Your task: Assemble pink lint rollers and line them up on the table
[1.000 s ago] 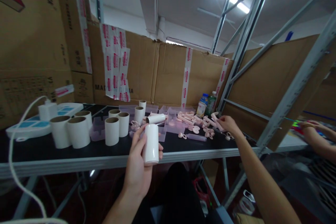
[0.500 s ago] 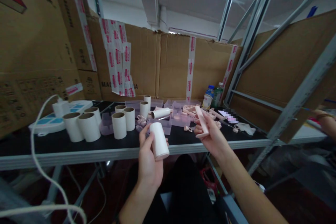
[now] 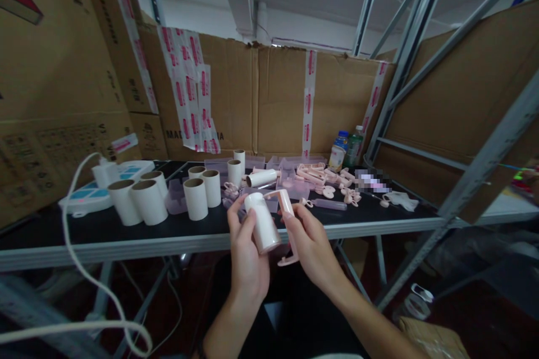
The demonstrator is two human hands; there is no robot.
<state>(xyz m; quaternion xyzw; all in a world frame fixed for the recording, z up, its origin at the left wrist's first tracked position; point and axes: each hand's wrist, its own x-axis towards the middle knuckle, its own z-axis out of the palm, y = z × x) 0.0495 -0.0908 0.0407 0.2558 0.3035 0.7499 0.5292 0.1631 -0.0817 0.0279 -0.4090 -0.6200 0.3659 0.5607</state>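
My left hand [image 3: 248, 261] is closed around a white lint roller refill [image 3: 263, 224], held tilted above the shelf's front edge. In my right hand [image 3: 314, 244] is a pink plastic lint roller holder [image 3: 290, 230], a long bar with a bent arm at each end. Its two arms point left toward the roll, the upper one close to the roll's top and the lower one by its bottom end. Whether the arms touch the roll I cannot tell. Behind my hands, more pink plastic parts [image 3: 311, 175] lie in a heap.
White rolls [image 3: 196, 200] stand on the black shelf to the left, and one roll [image 3: 261, 178] lies on its side. Purple translucent trays [image 3: 290, 170] sit at the back near two bottles [image 3: 338, 151]. A white power strip [image 3: 86, 199] with a cable [image 3: 69, 235] is far left.
My right hand has moved left and down, bringing the pink holder beside the white roll. My left hand has shifted slightly right, still around the roll.
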